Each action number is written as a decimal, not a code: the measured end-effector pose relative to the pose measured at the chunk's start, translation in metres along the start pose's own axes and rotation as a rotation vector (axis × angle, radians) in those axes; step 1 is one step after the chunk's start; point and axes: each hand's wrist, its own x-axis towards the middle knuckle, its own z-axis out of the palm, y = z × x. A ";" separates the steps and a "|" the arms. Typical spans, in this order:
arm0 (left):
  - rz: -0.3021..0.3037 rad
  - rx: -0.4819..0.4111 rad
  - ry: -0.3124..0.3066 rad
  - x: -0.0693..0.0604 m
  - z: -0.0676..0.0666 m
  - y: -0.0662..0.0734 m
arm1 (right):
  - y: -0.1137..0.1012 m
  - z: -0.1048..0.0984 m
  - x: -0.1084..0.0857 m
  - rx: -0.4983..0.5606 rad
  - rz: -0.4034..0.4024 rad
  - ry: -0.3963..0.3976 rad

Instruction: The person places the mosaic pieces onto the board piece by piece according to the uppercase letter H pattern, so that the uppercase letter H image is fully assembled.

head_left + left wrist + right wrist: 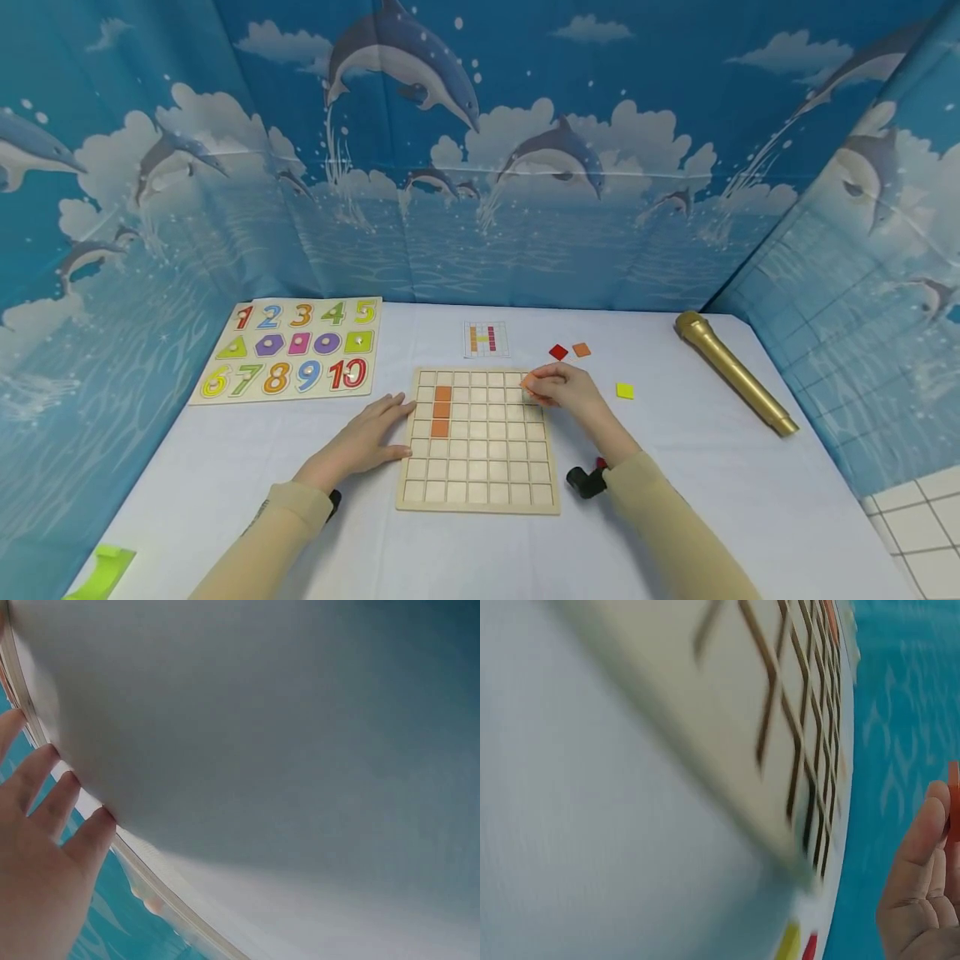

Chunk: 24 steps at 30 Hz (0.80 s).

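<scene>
A wooden grid board (pixel 477 507) lies on the white table, with three orange square tiles (pixel 442 410) stacked in one column near its left side. Fingers spread, my left hand (pixel 363 440) rests against the board's left edge; in the left wrist view the fingertips (pixel 105 817) touch that edge. Over the board's upper right corner, my right hand (pixel 570 396) pinches an orange tile (pixel 528 381) between thumb and fingers. The right wrist view shows this tile (pixel 954 806) at its right border, partly cut off. A small pattern card (pixel 486 340) lies behind the board.
Right of the card lie a red tile (pixel 558 352) and an orange tile (pixel 581 349), with a yellow tile (pixel 625 390) nearer. A gold microphone (pixel 738 375) lies far right. A number puzzle (pixel 255 350) occupies the back left; a green object (pixel 105 573) sits front left.
</scene>
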 end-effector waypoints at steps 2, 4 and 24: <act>0.000 0.000 -0.001 0.000 0.000 0.000 | 0.000 0.017 -0.004 -0.006 -0.013 -0.039; 0.004 0.001 0.002 -0.001 0.000 0.000 | -0.001 0.033 -0.009 -0.019 -0.033 -0.073; 0.024 -0.006 0.000 -0.003 -0.004 0.003 | -0.016 0.122 -0.034 -0.496 -0.308 -0.257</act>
